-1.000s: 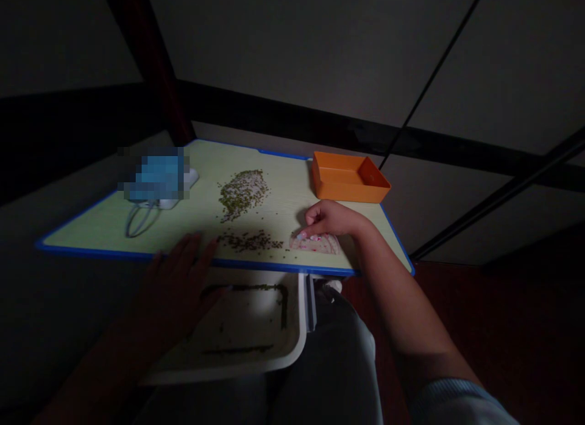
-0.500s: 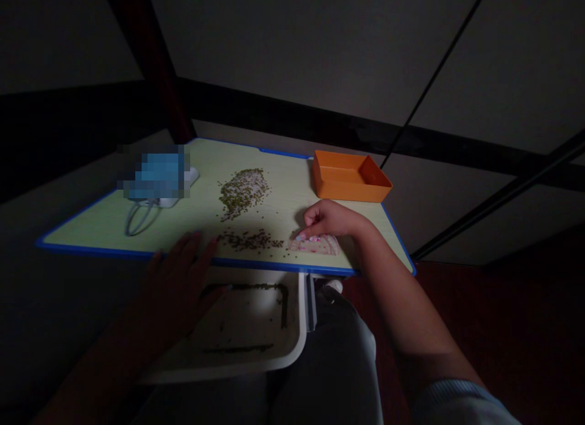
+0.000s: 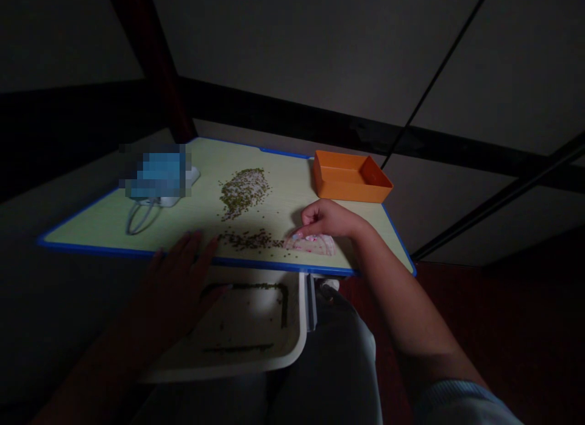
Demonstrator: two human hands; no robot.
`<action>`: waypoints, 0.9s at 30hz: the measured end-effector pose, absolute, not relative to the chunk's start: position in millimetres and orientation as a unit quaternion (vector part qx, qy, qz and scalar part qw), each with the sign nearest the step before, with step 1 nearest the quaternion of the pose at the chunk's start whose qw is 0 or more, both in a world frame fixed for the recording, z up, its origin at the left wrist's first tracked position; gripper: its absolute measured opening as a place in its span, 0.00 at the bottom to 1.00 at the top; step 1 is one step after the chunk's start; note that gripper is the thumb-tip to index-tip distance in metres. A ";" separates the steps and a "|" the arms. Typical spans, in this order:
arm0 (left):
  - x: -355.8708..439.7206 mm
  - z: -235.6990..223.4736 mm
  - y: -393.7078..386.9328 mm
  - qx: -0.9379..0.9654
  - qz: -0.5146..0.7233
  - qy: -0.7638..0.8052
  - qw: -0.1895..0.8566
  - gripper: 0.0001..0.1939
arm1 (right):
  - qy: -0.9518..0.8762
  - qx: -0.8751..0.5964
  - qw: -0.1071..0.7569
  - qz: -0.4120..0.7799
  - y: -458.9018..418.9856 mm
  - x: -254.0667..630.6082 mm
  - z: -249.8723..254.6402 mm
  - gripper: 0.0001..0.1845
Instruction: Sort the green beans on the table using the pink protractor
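My right hand is closed, with thumb and fingers pinching the upper edge of a flat pink half-round patterned piece that rests on the table. Just left of this piece lies a loose spread of small dark grains. Farther back is a heap of small green and whitish grains. In shadow, my left hand rests over the table's front edge with fingers apart, holding nothing, its fingertips near the dark grains.
An orange open box stands at the back right of the blue-edged table. A blurred-out blue item with a looped cable sits at the left. Below the front edge, a white tray holds lines of small grains.
My right hand and the pink piece have shifted slightly left, up against the dark grains. The left hand stays in place.
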State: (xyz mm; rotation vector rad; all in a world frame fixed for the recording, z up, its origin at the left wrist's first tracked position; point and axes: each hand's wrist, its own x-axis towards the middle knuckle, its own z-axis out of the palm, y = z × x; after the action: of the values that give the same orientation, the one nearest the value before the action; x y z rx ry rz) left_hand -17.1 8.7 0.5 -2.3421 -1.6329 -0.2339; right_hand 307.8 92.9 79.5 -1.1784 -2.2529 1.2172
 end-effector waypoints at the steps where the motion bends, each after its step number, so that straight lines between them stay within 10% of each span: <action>1: -17.4 0.2 8.4 -0.810 -0.084 -0.564 0.137 0.38 | -0.788 -0.413 0.163 0.425 93.1 308.5 79.6 0.27; 27: -19.5 -3.4 10.1 -0.818 -0.083 -0.545 0.163 0.38 | -0.795 -0.417 0.138 0.418 92.3 308.2 79.9 0.26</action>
State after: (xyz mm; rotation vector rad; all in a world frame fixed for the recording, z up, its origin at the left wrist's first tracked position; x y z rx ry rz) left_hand -19.5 10.1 -3.4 -2.3346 -1.5536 -0.2367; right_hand 308.2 92.3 79.9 -1.2058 -2.3000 1.2095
